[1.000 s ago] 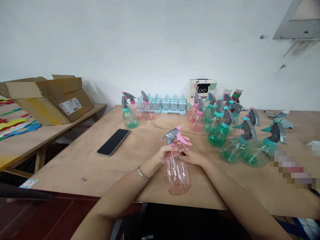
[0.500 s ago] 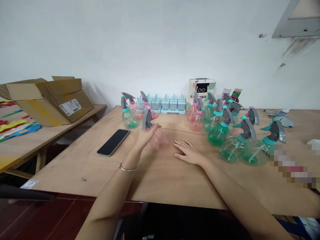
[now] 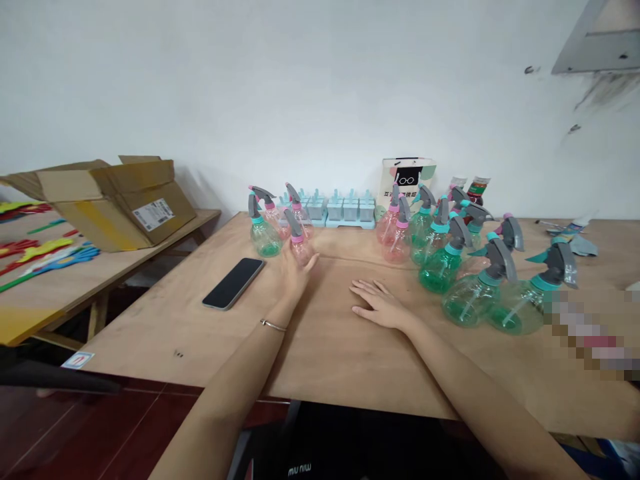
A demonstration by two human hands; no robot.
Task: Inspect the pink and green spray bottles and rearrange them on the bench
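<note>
My left hand [image 3: 297,268] curves round the near side of a clear pink spray bottle [image 3: 301,251] with a grey trigger head and pink collar. That bottle stands close to two other pink spray bottles and a green spray bottle [image 3: 266,241] at the back left. Part of its body is hidden by my fingers. My right hand [image 3: 379,303] rests flat on the tabletop, fingers spread, holding nothing. To its right stands a group of several green and pink spray bottles, the closest being a dark green one [image 3: 439,269].
A black phone [image 3: 233,283] lies left of my left hand. Behind are light-blue popsicle molds [image 3: 351,212] and a paper bag [image 3: 407,172]. A cardboard box [image 3: 130,207] sits on the left table among colourful hand-shaped pieces. A glue bottle [image 3: 575,225] lies back right.
My left hand has moved the pink spray bottle away from me to the back-left bottles; my grip now sits lower, on its body. My right hand stays put. The view has shifted slightly.
</note>
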